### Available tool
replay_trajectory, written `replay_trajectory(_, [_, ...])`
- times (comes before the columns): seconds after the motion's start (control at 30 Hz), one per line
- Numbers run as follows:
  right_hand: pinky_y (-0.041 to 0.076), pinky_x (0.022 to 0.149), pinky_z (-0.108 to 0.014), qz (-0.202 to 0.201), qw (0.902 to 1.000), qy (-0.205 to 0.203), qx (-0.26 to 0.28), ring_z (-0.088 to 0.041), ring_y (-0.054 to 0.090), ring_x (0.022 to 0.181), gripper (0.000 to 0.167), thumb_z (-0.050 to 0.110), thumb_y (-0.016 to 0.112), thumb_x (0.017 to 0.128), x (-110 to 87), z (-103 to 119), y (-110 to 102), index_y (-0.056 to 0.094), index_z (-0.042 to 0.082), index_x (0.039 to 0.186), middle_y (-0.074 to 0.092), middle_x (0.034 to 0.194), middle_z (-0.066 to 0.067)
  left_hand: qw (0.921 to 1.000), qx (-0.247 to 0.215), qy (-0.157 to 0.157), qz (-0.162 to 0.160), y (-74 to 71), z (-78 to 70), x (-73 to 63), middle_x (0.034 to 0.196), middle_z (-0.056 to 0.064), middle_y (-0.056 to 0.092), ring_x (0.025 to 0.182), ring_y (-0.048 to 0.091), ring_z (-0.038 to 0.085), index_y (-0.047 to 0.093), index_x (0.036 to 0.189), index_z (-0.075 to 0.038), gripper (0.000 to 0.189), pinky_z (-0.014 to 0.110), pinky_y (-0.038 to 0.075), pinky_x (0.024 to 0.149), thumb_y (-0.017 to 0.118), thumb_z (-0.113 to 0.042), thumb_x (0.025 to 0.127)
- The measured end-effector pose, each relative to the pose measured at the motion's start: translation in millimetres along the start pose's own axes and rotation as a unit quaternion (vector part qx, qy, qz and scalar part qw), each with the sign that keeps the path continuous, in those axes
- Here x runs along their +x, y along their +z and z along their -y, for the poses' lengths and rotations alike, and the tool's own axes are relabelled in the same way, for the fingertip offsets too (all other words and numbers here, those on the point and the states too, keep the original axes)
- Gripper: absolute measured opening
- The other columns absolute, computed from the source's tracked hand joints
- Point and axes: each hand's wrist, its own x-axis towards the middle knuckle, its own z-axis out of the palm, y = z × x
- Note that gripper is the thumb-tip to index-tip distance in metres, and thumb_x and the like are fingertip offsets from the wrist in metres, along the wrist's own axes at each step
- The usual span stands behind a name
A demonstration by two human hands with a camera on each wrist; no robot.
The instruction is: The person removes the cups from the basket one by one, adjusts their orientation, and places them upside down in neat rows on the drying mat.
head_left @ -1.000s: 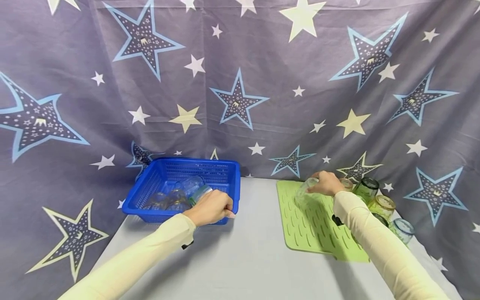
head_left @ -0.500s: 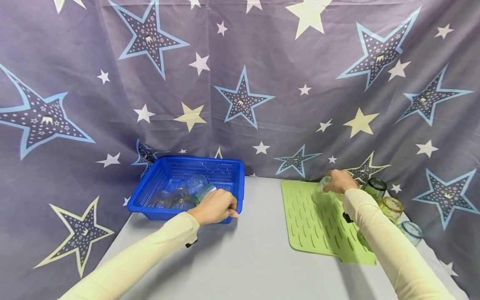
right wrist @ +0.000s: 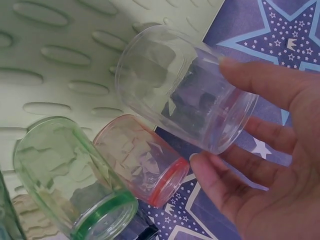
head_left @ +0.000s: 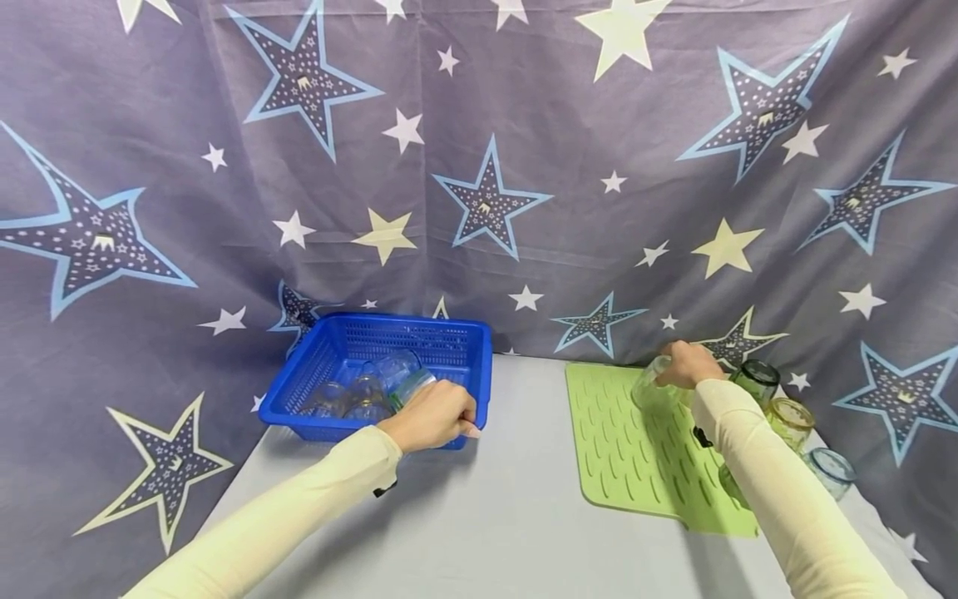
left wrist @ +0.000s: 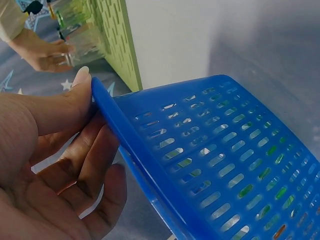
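My left hand (head_left: 434,413) holds the right front rim of a blue plastic basket (head_left: 314,429); in the left wrist view the thumb lies over the rim, fingers curled beneath. Several glasses lie in the basket, among them a large clear one (head_left: 392,366) and a greenish one (head_left: 413,386). At the back of a green ridged mat (head_left: 614,449), my right hand (head_left: 690,364) grips a clear glass (right wrist: 170,85) by its base, thumb on one side, fingers on the other. That glass is mouth down, its rim at the mat. Beside it stand a red-tinted glass (right wrist: 142,155) and a green-tinted glass (right wrist: 65,165).
Along the mat's right side stand a dark glass (head_left: 758,378), an amber glass (head_left: 789,420) and a blue-tinted glass (head_left: 831,470), partly behind the right sleeve. A star-patterned curtain (head_left: 524,100) hangs right behind the white table (head_left: 516,516).
My right hand has moved right and brought the clear glass from a tilt over the mat to mouth down near the other glasses. The left hand stays on the basket rim. The view has shifted slightly.
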Motion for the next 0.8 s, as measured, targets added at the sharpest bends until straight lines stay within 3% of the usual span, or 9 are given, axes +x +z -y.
replay_trajectory(0.27, [0.044,0.098,-0.066,0.008,1.0,0.005,-0.002,-0.061,0.047,0.123,0.07,0.023,0.083,0.082,1.7,-1.9,-0.7,0.055,-0.012,0.136,0.053,0.136,-0.037,1.0,0.008,0.0,0.0,0.0,0.0,-0.2,0.054,-0.012,0.041,0.05,0.033,0.003,0.055,0.058,-0.018,0.043,0.02,0.031,0.048,0.08,-0.026,0.092])
replay_trajectory(0.6, [0.046,0.095,-0.064,-0.003,1.0,-0.001,0.001,-0.06,0.05,0.12,0.069,0.019,0.084,0.081,4.3,-5.9,0.8,0.056,-0.015,0.133,0.054,0.133,-0.039,1.0,-0.003,0.0,0.002,-0.5,0.0,0.0,0.055,-0.01,0.046,0.05,0.036,0.004,0.065,0.061,-0.01,0.036,0.02,0.032,0.048,0.08,-0.019,0.093])
replay_trajectory(0.8, [0.044,0.097,-0.066,0.003,0.9999,0.0,0.01,-0.062,0.045,0.124,0.068,0.02,0.081,0.085,7.6,-6.3,3.3,0.053,-0.015,0.137,0.051,0.138,-0.039,1.0,0.0,-0.008,0.006,-0.2,-0.8,-0.8,0.059,-0.01,0.056,0.052,0.043,0.003,0.068,0.065,-0.015,0.031,0.02,0.038,0.05,0.079,-0.021,0.093])
